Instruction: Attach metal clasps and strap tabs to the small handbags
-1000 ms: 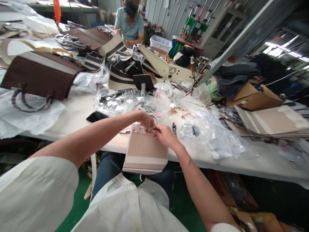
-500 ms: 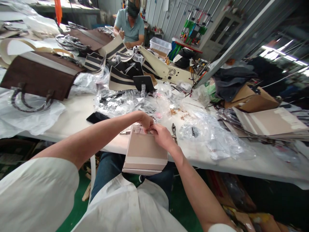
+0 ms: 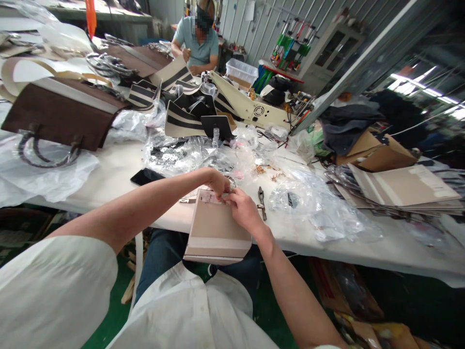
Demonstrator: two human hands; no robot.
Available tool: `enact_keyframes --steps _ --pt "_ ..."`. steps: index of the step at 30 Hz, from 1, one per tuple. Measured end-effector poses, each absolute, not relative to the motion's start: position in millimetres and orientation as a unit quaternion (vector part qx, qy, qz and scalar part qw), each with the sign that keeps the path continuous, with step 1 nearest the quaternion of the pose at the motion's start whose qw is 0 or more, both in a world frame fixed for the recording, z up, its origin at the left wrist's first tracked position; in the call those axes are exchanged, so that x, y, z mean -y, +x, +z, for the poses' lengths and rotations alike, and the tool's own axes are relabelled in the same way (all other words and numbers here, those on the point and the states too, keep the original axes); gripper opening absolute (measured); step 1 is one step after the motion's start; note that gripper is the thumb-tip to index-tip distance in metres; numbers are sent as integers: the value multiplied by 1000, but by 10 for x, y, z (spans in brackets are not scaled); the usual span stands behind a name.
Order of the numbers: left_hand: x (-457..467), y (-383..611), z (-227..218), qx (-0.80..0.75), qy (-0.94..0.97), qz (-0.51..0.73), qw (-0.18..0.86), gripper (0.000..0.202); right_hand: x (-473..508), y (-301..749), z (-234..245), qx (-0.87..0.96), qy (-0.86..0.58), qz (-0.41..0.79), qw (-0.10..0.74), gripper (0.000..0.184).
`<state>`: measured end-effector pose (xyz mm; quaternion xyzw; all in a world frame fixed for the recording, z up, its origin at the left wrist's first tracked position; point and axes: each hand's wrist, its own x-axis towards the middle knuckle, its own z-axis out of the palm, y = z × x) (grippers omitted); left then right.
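Note:
A beige bag panel (image 3: pixel 218 223), folded along its near edge, reaches from the table's front edge out over my lap. At its far end my left hand (image 3: pixel 218 184) is closed, with the fingertips bent down onto the panel. My right hand (image 3: pixel 242 207) is pinched shut at the panel's far right corner, its fingertips close to those of the left. Whatever small piece lies between the fingers is hidden. Pliers (image 3: pixel 261 203) lie just right of my right hand. A small metal-ended strip (image 3: pixel 187 200) rests left of the panel.
A black phone (image 3: pixel 147 177) lies beside my left forearm. Clear plastic bags (image 3: pixel 319 208) and gold hardware pieces (image 3: pixel 278 175) are scattered beyond. A brown handbag (image 3: pixel 65 114) lies at left, stacked beige panels (image 3: pixel 403 186) at right. Another person (image 3: pixel 198 43) sits across the table.
My right hand has shifted slightly left and down, uncovering more of the pliers. My left fingers have moved a little at the panel's far edge. The camera view has tilted slightly.

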<state>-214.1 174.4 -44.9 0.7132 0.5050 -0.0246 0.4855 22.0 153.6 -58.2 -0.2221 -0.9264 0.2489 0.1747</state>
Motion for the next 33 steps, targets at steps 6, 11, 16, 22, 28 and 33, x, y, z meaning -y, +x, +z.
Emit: enact_keyframes --steps 6,11,16,22,28,33 --pt "-1763 -2169 -532 -498 697 -13 516 33 -1312 352 -589 922 -228 236 205 42" --pt "-1815 -2179 -553 -474 700 -33 533 36 -1190 387 -691 911 -223 234 255 23" --pt "-1799 -2235 -528 -468 687 -28 555 45 -1107 352 -818 903 -253 206 281 27" --pt "-1759 -2208 -453 -476 659 -25 581 57 -1042 346 -872 891 -291 220 272 29" --pt "-1750 -2109 -369 -524 678 -46 514 56 -1021 344 -897 883 -314 218 272 29" --pt "-1710 -2127 -375 -512 675 -33 531 61 -980 367 -930 882 -298 216 293 31"
